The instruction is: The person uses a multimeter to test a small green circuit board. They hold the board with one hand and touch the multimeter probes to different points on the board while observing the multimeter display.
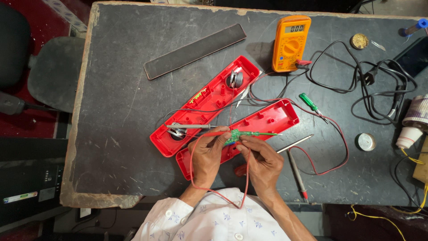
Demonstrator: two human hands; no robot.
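Note:
My left hand [207, 154] and my right hand [263, 159] meet over the near red plastic shell half [272, 117], both pinching a small green circuit board [232, 136]. A green-handled tool [258, 133] lies across the fingers, pointing right. The far red shell half [209, 100] lies open with a round speaker [234, 79] at its far end and another [177, 132] at its near end. Red wire [192, 174] loops from the board down toward my shirt.
An orange multimeter [290, 43] stands at the back, with red and black leads trailing right. A long dark grille strip [195, 51], a green screwdriver [309, 102], a probe [298, 172], two round tins [365, 142] and tangled black cables [379, 89] lie around. A chair [53, 71] stands left.

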